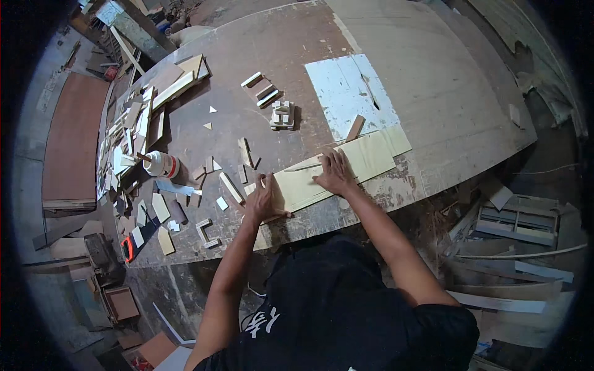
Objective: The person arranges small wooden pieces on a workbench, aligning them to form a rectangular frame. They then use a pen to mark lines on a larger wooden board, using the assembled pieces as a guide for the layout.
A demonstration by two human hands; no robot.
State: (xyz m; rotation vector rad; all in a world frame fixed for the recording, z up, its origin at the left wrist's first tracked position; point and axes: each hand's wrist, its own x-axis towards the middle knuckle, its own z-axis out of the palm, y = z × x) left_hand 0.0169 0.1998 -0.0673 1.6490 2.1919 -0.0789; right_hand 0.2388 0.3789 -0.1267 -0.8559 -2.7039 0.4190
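L hand (pixel 262 196) on L end of pale board (pixel 371 157), fingers spread, thumb out to near side. R hand (pixel 335 171) on board approx. mid, fingers bent & apart, tips nr thin strip (pixel 303 166). Board at table's (pixel 229 80) near edge, R end angled away, meeting white panel (pixel 346 93); overlap unclear. Brown block (pixel 355 128) on panel, at board's far edge. U-piece (pixel 200 229) by table's near edge, L of board. White tub (pixel 162 164) toward L edge, nr heaped scraps (pixel 142 120).

Large scuffed worktable (pixel 445 74), cluttered grey floor (pixel 31 154)
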